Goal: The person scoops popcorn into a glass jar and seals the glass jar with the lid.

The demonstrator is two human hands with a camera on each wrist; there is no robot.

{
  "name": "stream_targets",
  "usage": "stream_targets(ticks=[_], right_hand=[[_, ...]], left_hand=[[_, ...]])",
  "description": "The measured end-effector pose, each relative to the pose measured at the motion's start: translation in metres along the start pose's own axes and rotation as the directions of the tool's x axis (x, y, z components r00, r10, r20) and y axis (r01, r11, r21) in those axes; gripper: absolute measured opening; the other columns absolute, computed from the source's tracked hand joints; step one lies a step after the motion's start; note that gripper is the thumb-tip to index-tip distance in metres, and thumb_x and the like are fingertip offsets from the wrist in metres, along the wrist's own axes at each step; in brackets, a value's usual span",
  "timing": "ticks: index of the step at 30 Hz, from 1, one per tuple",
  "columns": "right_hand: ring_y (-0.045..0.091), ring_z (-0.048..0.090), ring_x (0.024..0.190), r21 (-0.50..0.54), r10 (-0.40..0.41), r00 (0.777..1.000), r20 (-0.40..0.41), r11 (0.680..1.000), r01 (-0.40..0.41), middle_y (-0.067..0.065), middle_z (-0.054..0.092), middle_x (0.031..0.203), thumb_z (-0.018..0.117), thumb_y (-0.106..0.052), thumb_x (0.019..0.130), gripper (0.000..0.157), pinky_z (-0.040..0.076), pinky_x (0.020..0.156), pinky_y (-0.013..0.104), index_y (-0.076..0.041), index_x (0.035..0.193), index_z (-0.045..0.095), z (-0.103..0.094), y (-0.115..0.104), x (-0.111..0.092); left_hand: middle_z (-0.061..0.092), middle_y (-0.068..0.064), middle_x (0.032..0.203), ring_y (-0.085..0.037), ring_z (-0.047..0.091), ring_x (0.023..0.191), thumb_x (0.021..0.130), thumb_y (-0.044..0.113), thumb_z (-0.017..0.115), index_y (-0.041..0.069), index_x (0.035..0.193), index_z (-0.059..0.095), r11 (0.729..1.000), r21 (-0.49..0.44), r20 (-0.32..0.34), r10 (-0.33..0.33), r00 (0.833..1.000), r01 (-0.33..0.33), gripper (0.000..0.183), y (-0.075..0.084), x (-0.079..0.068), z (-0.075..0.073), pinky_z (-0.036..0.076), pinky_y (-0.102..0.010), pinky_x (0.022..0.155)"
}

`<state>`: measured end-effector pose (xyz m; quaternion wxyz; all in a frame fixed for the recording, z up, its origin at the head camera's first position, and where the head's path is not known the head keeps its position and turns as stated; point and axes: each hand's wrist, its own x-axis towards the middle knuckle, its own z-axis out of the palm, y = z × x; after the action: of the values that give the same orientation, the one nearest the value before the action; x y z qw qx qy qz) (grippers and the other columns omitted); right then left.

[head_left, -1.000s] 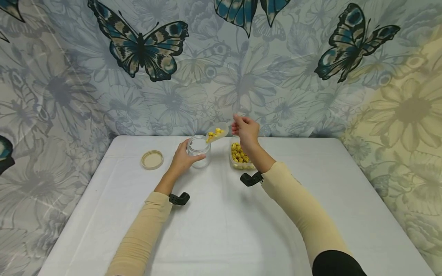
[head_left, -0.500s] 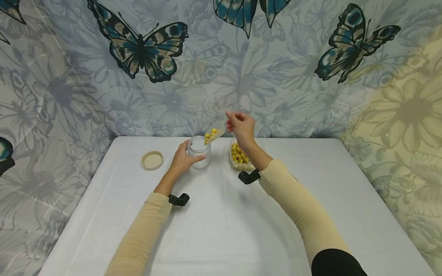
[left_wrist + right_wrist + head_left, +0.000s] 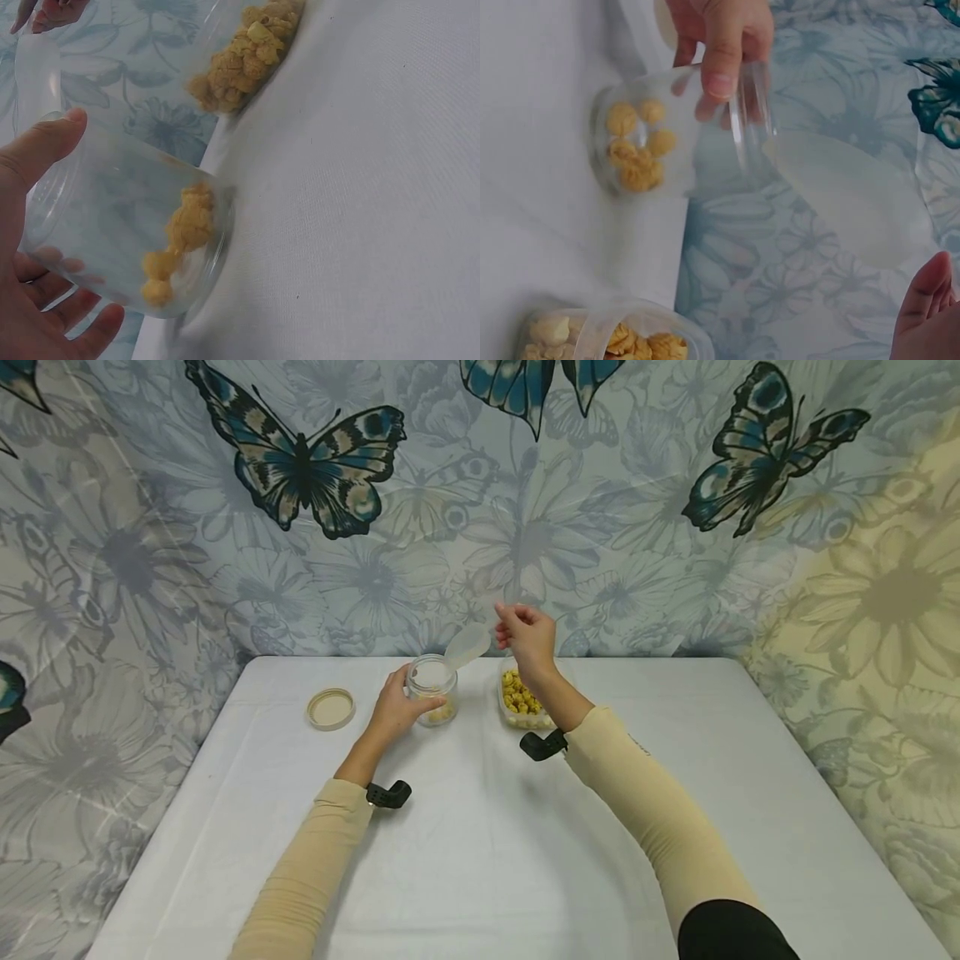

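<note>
Clear plastic or glass, we cannot tell which, makes up the jar (image 3: 433, 687) standing on the table (image 3: 465, 852), its mouth uncovered. We see the left hand (image 3: 397, 703) gripping it, thumb on the near side and the other fingers curved around the far side. Inside, a few yellow popcorn pieces (image 3: 190, 225) lie at the bottom, plain to us in both wrist views.

The right hand (image 3: 528, 639) is raised near the back edge of the table, its fingers curled and pinching the end of a translucent scoop (image 3: 467, 645). We find the scoop tilted, its lower tip right at the jar's rim; whether the two touch, we cannot tell.

Just beside the jar, partly under the right forearm, we see a clear tub (image 3: 527, 722) holding a heap of popcorn (image 3: 517, 693). On the other side of the left hand, a round pale lid (image 3: 331, 708) lies flat on the white cloth.

Both arms wear beige sleeves (image 3: 300, 868), and we notice a black wrist camera (image 3: 390, 794) on the left wrist. Behind everything, butterflies and large flowers cover the wall (image 3: 528, 543).
</note>
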<state>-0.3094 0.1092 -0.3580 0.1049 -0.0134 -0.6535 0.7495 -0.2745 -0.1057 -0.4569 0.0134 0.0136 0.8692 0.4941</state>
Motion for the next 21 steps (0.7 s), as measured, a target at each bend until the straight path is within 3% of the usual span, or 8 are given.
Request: stream_targets(ticks=[21], right_hand=[[0.011,0.057,0.054,0.040,0.054,0.999,-0.009,0.998,-0.054,0.001,0.060,0.065,0.067,-0.023,0.093,0.019,0.051,0.049,0.019,-0.007,0.085,0.062,-0.0021,0.0017,-0.0007]], left_hand=[[0.037,-0.017,0.150,-0.035,0.036,0.140,0.078,0.042,0.079,0.008,0.152,0.029,1.000,-0.010,0.017,-0.006,1.000,0.006,0.096,-0.0003,0.0019,-0.0018,0.030,-0.053,0.116]])
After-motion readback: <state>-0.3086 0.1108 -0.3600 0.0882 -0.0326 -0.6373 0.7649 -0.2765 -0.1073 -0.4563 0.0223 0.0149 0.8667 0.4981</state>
